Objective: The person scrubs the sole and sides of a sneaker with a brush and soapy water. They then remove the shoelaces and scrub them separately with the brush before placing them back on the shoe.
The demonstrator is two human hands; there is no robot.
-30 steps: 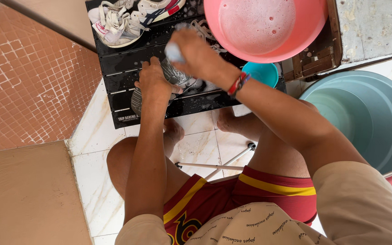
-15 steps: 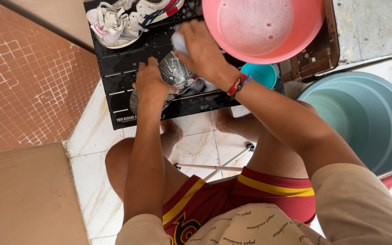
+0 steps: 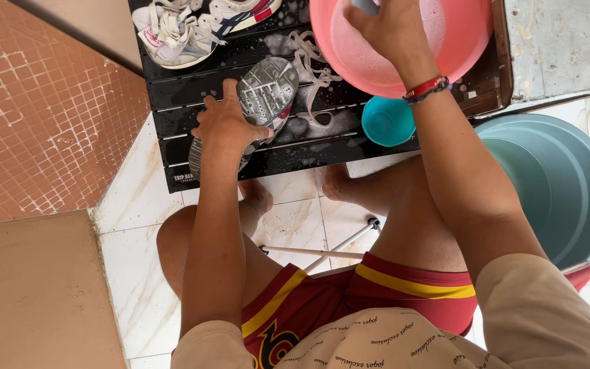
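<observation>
While the left hand (image 3: 225, 123) presses the soapy shoe (image 3: 257, 99) sole-up on the black slatted table (image 3: 172, 102), the right hand (image 3: 389, 27), closed on a pale brush, dips into the pink basin (image 3: 466, 48). Risk: wet sole slips sideways; basin, overhanging, tips.

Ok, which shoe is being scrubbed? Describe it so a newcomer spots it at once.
Start at the black slatted table. The left hand pins a shoe there, sole up, grey tread soapy. Unlike the white sneakers at the far edge, it is flipped over and lies beside loose laces.
</observation>
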